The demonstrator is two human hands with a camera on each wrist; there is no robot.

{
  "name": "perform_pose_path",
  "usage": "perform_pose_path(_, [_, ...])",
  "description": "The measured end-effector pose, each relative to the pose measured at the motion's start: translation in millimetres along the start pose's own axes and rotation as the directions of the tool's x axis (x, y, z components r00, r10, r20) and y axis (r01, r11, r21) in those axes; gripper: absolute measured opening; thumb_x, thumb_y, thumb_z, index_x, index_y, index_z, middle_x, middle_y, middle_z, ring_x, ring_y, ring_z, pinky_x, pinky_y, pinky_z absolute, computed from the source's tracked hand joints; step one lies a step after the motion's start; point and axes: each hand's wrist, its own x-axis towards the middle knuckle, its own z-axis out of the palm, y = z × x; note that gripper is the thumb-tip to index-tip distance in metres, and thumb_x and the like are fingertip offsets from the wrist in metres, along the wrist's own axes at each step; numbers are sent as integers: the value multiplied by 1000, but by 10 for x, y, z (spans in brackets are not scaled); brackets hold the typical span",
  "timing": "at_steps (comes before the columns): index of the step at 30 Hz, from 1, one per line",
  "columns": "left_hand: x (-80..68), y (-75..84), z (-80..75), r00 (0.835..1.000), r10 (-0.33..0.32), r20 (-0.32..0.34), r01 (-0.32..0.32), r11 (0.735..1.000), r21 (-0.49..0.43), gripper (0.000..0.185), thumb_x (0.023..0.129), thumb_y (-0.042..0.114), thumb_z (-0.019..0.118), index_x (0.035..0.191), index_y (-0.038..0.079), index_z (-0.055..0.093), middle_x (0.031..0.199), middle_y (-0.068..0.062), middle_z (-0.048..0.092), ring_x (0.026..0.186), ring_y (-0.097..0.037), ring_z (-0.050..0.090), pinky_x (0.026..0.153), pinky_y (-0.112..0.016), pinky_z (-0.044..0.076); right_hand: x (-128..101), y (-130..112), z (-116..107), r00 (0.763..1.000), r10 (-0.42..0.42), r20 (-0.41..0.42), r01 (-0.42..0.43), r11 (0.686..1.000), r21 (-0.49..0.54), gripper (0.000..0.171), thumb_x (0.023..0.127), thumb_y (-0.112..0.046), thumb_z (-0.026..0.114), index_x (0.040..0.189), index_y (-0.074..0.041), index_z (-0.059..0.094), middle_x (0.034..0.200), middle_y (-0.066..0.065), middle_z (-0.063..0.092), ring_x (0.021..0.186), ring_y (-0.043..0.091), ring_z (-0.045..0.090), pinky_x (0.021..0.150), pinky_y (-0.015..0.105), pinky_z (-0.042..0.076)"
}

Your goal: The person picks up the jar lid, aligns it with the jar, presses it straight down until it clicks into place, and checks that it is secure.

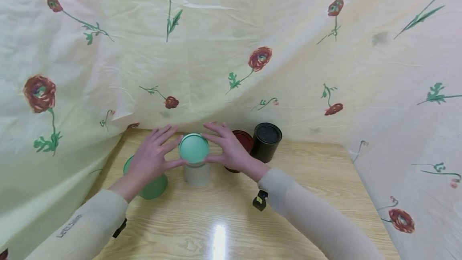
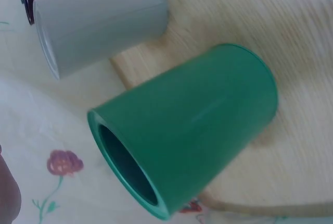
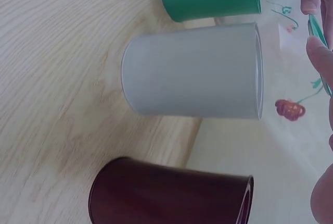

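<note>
A round green lid is held by its edge between both hands, above a white can. My left hand pinches its left side between thumb and fingers. From the right side, my right hand grips it the same way. The right wrist view shows the lid nearly edge-on, with fingertips on it. A green can stands upright with an open top; in the head view my left hand and wrist partly cover this green can.
Right of the white can stands a dark red can, partly behind my right hand. A black can with a black lid is beside it. All stand on a wooden table, near its back edge, before a flowered cloth.
</note>
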Motion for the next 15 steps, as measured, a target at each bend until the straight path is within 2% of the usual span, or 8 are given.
perform_pose_path(2, [-42, -44, -11, 1000, 8, -15, -8, 1000, 3, 78, 71, 49, 93, 131, 2, 76, 152, -20, 60, 144, -44, 53, 120, -64, 39, 36, -22, 34, 1000, 4, 13, -4, 1000, 13, 75, 77, -29, 99, 140, -3, 70, 160, 18, 51, 150, 39, 45, 130, 62, 23])
perform_pose_path(4, [-80, -79, -27, 1000, 13, -26, -13, 1000, 6, 79, 80, 64, 82, 130, 2, 76, 151, -21, 61, 142, -44, 54, 119, -65, 40, 76, -41, 72, 1000, 7, 29, -8, 1000, 16, 74, 77, -30, 98, 141, -4, 70, 160, 17, 51, 151, 37, 45, 131, 59, 21])
perform_pose_path(7, [-139, -123, -52, 999, 8, -35, -8, 1000, 11, 92, 90, 83, 53, 128, 3, 77, 150, -21, 62, 141, -44, 55, 119, -64, 41, 136, -68, 134, 998, 20, 57, -20, 1000, 9, 74, 78, -32, 98, 142, -6, 69, 160, 16, 52, 151, 34, 44, 132, 56, 18])
perform_pose_path(9, [-175, -140, -78, 999, 2, -39, -1, 1000, 19, 101, 92, 87, 34, 128, 3, 78, 149, -21, 63, 140, -44, 55, 117, -65, 42, 174, -91, 174, 996, 31, 78, -31, 1000, 3, 74, 79, -34, 97, 143, -8, 69, 160, 15, 52, 152, 32, 43, 133, 56, 16])
perform_pose_path(15, [-281, -198, -158, 999, -16, -33, 17, 999, 38, 103, 92, 88, 31, 128, 4, 78, 149, -22, 62, 140, -43, 57, 115, -66, 44, 268, -172, 260, 993, 30, 114, -33, 999, 22, 75, 81, -35, 96, 145, -8, 67, 161, 17, 50, 153, 33, 42, 132, 59, 13])
